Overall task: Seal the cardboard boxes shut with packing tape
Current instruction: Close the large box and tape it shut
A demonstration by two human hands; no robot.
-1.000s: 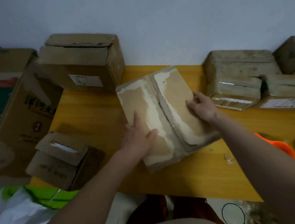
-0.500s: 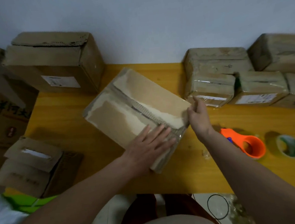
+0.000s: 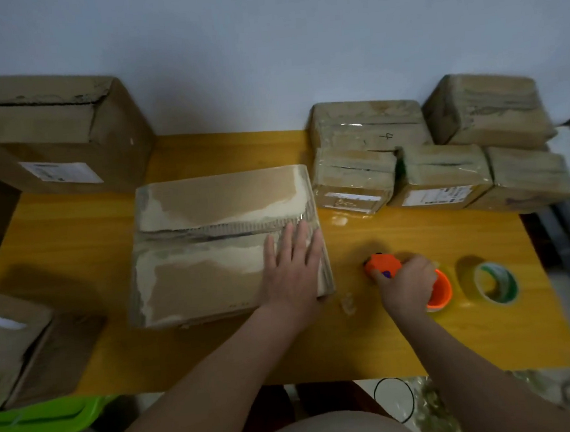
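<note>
right hand point(image 3: 405, 281) grips orange tape dispenser point(image 3: 383, 265); left hand point(image 3: 293, 269) flat on box point(image 3: 211, 255).

Now lying flat and square to the yellow wooden table point(image 3: 405, 336), long edges running left to right, no longer tilted up and skewed: the worn brown cardboard box point(image 3: 211, 252) with torn paper patches, turned down from its earlier diagonal. Now pressing with straight fingers on the box's top near its right end: the left hand point(image 3: 293, 269), shifted from the box's near edge. Gone from the box's right corner and now curling over the orange plastic tape dispenser point(image 3: 384, 266) on the table, just right of the box: the right hand point(image 3: 406, 283). Sitting beside it, fully in view now: a green-cored tape roll point(image 3: 495, 282).
</note>
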